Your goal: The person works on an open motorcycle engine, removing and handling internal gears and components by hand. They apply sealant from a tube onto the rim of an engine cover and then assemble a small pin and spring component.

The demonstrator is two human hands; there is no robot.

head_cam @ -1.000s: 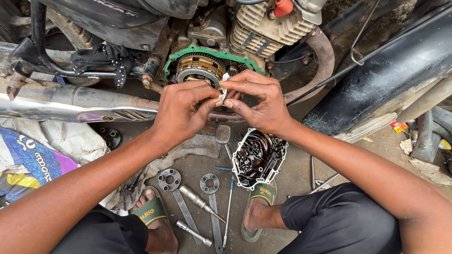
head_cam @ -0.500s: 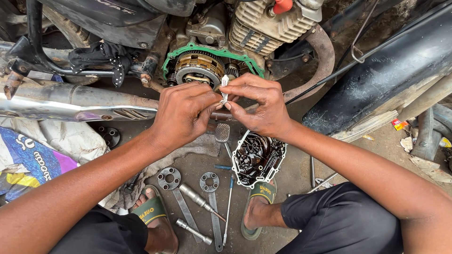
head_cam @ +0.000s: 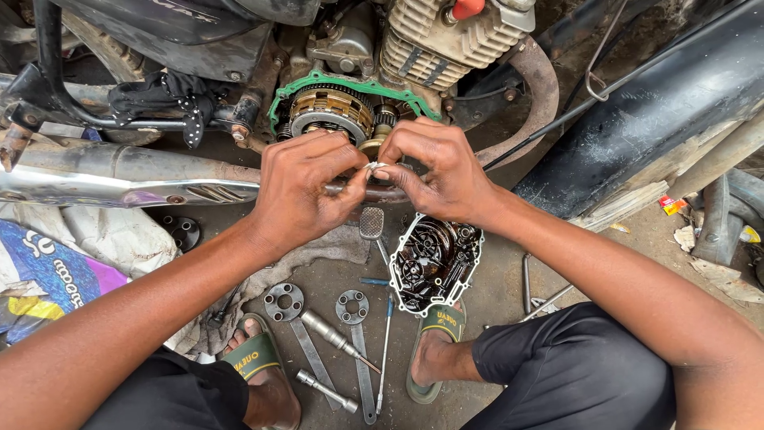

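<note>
My left hand (head_cam: pixel 306 187) and my right hand (head_cam: pixel 442 167) meet in front of an opened motorcycle engine, and both pinch one small shiny metal part (head_cam: pixel 374 166) between their fingertips. Just behind the hands the clutch assembly (head_cam: pixel 330 111) shows inside a green gasket (head_cam: pixel 318 80). Below the hands the removed engine side cover (head_cam: pixel 434 259) lies on the ground with its oily inside facing up. A foot pedal (head_cam: pixel 371 223) hangs under my fingers.
A chrome exhaust pipe (head_cam: pixel 119 179) runs along the left. Two round-headed wrenches (head_cam: pixel 285 302) (head_cam: pixel 352 308), sockets (head_cam: pixel 330 334) and a screwdriver (head_cam: pixel 386 342) lie between my sandalled feet (head_cam: pixel 255 358). A grey rag (head_cam: pixel 310 255) and a printed sack (head_cam: pixel 48 271) lie left; a black tyre (head_cam: pixel 660 111) leans right.
Both hands have sunk slightly from the clutch and kept working the small metal part between the fingertips. The view has shifted a little.
</note>
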